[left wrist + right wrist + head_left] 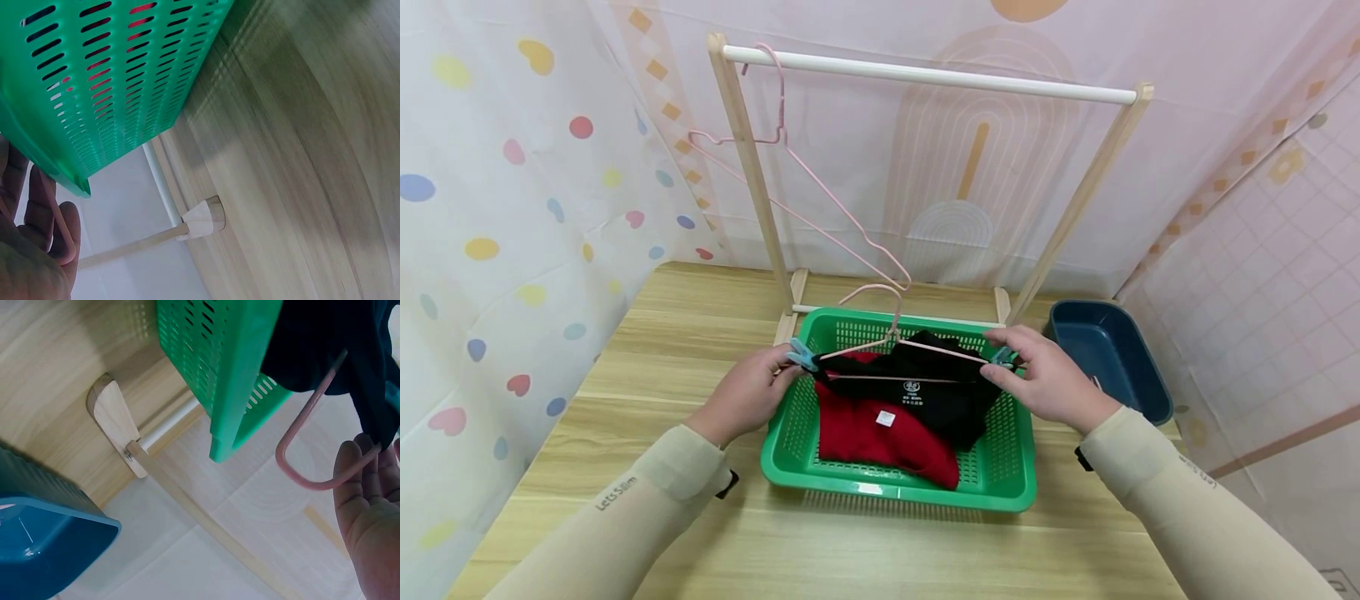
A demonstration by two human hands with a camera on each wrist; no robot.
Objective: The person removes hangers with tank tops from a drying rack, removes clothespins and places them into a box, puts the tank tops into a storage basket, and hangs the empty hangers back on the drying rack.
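Observation:
A pink hanger (945, 348) is held over the green basket (850, 481), its hook pointing up and away. Black clothing (947, 412) with a white printed label hangs from it, fastened by a light-blue clothespin (802, 355) at the left end and another clothespin (1002, 357) at the right. My left hand (747, 393) grips the hanger's left end; in the left wrist view its pink bend lies among the fingers (39, 212). My right hand (1051, 379) holds the right end, beside the clothespin. Red clothing (861, 433) with a white tag lies in the basket, partly covered by the black piece.
Behind the basket stands a rack with wooden posts and a white rail (925, 75). A second pink hanger (831, 196) hangs at the rail's left end. A dark blue bin (1152, 406) sits right of the basket on the wooden table (685, 333). Patterned curtains enclose the table.

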